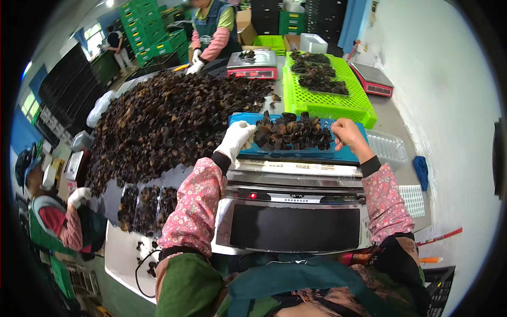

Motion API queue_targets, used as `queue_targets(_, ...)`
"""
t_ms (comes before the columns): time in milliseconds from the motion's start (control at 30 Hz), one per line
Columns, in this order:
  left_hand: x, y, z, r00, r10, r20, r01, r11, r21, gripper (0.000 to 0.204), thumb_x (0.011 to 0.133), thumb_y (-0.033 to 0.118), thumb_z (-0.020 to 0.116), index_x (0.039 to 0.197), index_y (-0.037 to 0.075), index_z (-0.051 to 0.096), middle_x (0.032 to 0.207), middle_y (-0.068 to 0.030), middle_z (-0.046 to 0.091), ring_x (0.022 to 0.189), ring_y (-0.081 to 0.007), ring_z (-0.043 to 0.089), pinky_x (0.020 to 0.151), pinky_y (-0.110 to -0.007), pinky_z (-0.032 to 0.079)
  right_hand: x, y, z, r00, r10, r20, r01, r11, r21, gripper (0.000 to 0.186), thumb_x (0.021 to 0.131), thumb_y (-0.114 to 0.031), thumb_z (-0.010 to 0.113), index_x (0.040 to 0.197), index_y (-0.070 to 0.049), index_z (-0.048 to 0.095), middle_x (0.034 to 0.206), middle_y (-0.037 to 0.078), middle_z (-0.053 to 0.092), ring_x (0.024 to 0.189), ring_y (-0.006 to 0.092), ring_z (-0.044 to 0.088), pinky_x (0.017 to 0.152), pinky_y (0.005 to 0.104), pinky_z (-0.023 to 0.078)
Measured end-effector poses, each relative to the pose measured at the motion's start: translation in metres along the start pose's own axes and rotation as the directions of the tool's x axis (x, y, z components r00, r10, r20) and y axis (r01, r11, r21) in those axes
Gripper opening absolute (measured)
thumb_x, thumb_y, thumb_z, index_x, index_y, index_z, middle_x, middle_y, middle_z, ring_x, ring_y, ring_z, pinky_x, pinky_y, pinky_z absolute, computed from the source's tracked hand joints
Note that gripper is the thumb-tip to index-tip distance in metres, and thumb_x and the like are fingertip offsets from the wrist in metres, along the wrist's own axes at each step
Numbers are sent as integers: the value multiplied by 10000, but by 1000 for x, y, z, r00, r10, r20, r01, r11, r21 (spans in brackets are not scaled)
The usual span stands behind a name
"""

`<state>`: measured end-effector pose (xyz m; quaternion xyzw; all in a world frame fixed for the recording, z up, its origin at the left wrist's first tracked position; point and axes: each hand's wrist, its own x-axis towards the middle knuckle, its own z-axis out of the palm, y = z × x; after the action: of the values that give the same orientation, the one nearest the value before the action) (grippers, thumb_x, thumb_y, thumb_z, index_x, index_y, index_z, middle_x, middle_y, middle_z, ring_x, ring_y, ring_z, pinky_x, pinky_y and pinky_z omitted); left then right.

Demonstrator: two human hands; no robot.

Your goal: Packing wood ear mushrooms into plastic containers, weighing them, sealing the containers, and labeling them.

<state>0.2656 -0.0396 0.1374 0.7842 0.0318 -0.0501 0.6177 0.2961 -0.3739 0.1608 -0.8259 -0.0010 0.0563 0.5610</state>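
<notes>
A clear tray of black wood ear mushrooms (293, 132) lies on a blue block (346, 154) in front of me, with shiny clear plastic film (328, 122) about it. At the tray's left end my left hand (236, 139), in a white glove, is closed with its fingers pinching the film's edge. My bare right hand (349, 135) pinches the film at the right end, its fingers bent together. Just below the block is the roll of film (301, 168), on a wrapping machine with a dark flat plate (294, 228).
A big heap of wood ears (163, 121) covers the table to the left, with filled trays (148, 207) nearer me. Beyond the block stand a lime-green crate (322, 98) bearing filled trays and two red scales (252, 66). Clear trays (386, 146) lie right. Co-workers stand opposite and left.
</notes>
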Motion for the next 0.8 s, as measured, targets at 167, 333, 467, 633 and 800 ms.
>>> queue_targets(167,28,-5,15,994,-55,90,22,941,337,245,905,248,559,848,18,621,630,-46,611,485,-129,537,461,-270,414,-9,38,-1,990,118,-77,-119,993,-13,123,827,-86,537,820,34,560,641,67,541,500,150,565,401,310,513)
queue_targets(333,29,7,5,966,-75,246,-38,905,424,266,931,260,524,936,14,626,649,-59,624,482,-116,507,467,-268,412,-13,40,-2,981,124,-148,-130,991,-31,158,847,-137,553,820,18,567,648,51,544,515,134,564,422,286,508)
queue_targets(467,31,7,-1,960,-132,247,22,915,403,283,942,275,515,926,16,628,647,-57,623,471,-108,487,461,-269,403,-13,39,-2,989,114,-93,-115,993,-4,172,867,-166,557,883,6,563,665,40,538,504,118,544,435,267,496)
queue_targets(633,14,13,-32,981,-26,195,-38,947,319,355,923,383,560,1075,64,573,733,-43,620,512,-89,488,489,-261,407,-21,50,-4,999,9,52,-17,990,143,299,888,-240,615,1055,-16,510,705,43,556,517,112,552,449,232,469)
queue_targets(800,-50,172,-97,737,662,-137,-673,738,-57,249,952,277,476,1033,68,586,729,0,575,561,-88,495,514,-218,389,-32,29,-18,990,140,21,-142,984,112,332,918,-202,573,1145,15,464,727,65,533,530,131,555,455,256,499)
